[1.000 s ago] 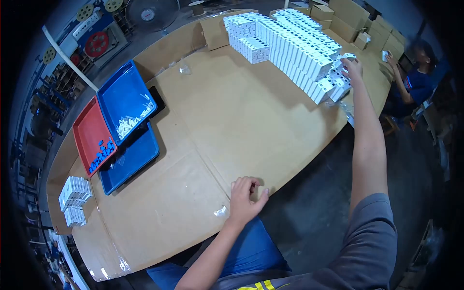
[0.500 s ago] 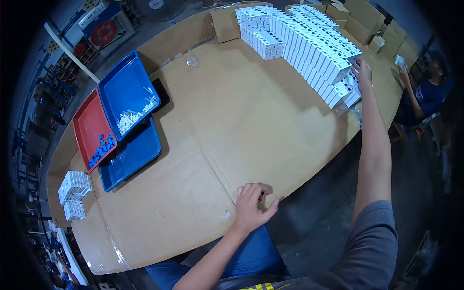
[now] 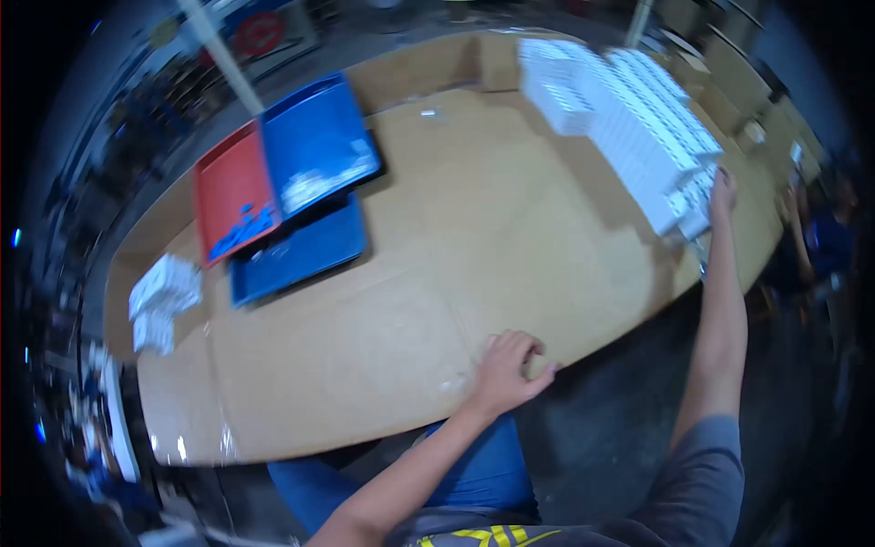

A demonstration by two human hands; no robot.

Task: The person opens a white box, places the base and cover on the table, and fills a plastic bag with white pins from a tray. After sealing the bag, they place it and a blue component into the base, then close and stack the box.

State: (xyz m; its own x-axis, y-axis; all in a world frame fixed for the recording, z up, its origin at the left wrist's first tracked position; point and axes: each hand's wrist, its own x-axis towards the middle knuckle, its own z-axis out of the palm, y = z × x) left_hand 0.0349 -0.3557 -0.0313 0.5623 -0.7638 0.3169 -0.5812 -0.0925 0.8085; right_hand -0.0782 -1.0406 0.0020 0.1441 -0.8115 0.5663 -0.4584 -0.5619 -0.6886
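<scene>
Right hand [image 3: 723, 193] seemingly against white blocks [image 3: 638, 149]

The worktop [image 3: 547, 273] is brown cardboard, mostly smooth and matt, with a low sheen toward the near left, where strips of clear tape [image 3: 227, 441] shine like glossy plastic. Its raised rim [image 3: 415, 73] looks like the same dull cardboard. The blue tray [image 3: 314, 128] and the red tray [image 3: 232, 173] look like smooth plastic with a soft gloss, as does the lower blue tray [image 3: 305, 255]. The stacked blocks [image 3: 633, 146] look like white plastic; blur hides their finer texture. The grey sleeve [image 3: 697, 474] and blue trousers [image 3: 483, 460] are matt cloth.
</scene>
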